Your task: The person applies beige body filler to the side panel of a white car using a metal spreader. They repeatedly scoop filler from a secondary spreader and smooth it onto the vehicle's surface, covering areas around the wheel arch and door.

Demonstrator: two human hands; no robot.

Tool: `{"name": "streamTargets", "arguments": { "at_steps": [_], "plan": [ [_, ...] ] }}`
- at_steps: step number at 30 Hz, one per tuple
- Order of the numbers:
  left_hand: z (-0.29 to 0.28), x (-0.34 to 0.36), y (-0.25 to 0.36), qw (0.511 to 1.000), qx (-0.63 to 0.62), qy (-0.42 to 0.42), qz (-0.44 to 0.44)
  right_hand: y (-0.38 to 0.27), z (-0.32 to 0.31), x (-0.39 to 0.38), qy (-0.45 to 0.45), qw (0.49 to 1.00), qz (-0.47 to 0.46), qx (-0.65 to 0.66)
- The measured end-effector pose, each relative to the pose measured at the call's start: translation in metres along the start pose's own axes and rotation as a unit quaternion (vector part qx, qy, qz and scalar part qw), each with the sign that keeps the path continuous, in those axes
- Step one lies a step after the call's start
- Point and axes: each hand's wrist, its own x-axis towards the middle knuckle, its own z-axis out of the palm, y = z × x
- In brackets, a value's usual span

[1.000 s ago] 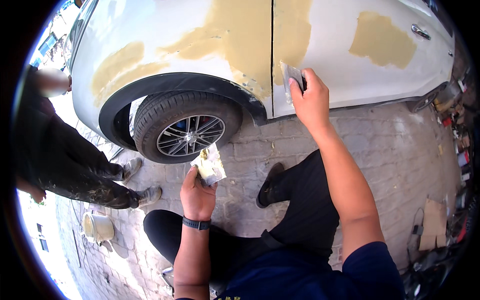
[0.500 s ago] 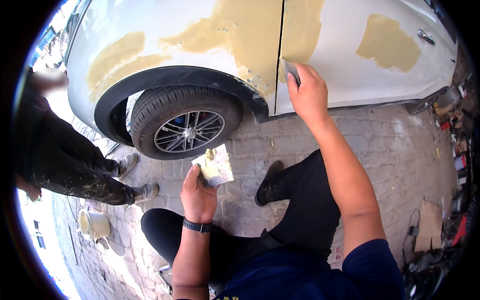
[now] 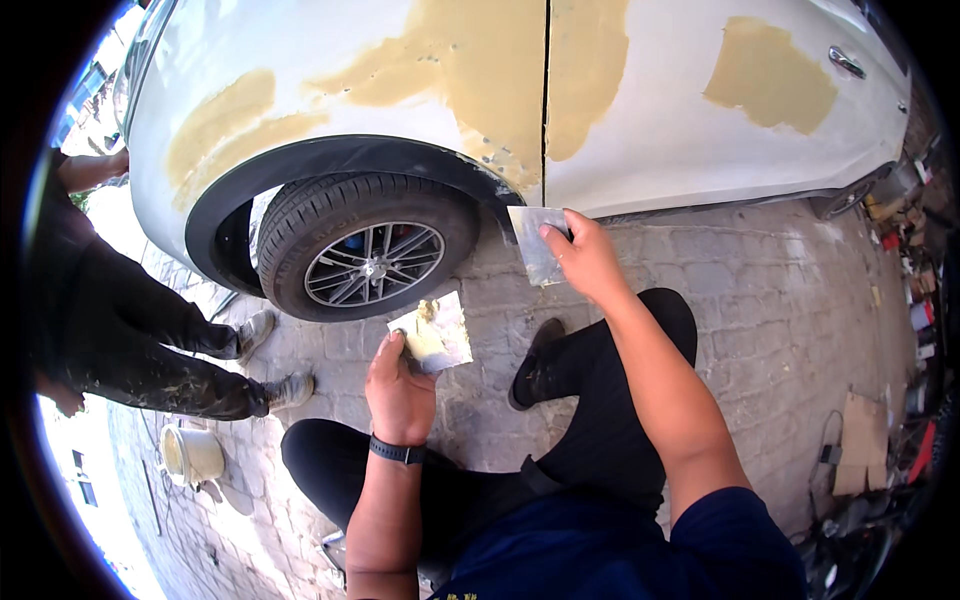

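Observation:
My left hand point(image 3: 402, 397) is closed on a flat square putty plate point(image 3: 437, 345) that carries a lump of pale yellow filler point(image 3: 428, 312). A thin grey metal putty spreader point(image 3: 533, 245) is pinched in my right hand point(image 3: 583, 255), thumb across its face. It is apart from the white car point(image 3: 680, 150), just below the gap between fender and door. Tan filler patches point(image 3: 490, 80) spread over the fender and the door's front edge. A separate squarish patch point(image 3: 770, 75) lies near the door handle point(image 3: 846, 62).
The front wheel point(image 3: 370, 250) sits under a black arch trim point(image 3: 340, 150). At left stands another person in dark, stained trousers point(image 3: 150, 340). A whitish bucket point(image 3: 192, 455) rests on the brick paving point(image 3: 740, 300). Cardboard point(image 3: 862, 445) and assorted clutter line the right side.
My right hand has come down and left from the door edge with the spreader, whose flat face now shows. My left hand has barely moved. The other person's raised hand has shifted.

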Motion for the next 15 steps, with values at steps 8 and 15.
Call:
{"name": "streamTargets", "arguments": {
  "at_steps": [8,15],
  "plan": [
    [0.012,-0.008,-0.02,0.99,0.109,-0.078,-0.043,-0.005,0.054,-0.083,-0.419,0.607,0.242,0.631],
    [0.015,-0.004,0.015,0.98,-0.034,-0.189,0.055,-0.001,0.05,-0.082,-0.465,0.867,0.015,0.179]
  ]
}}
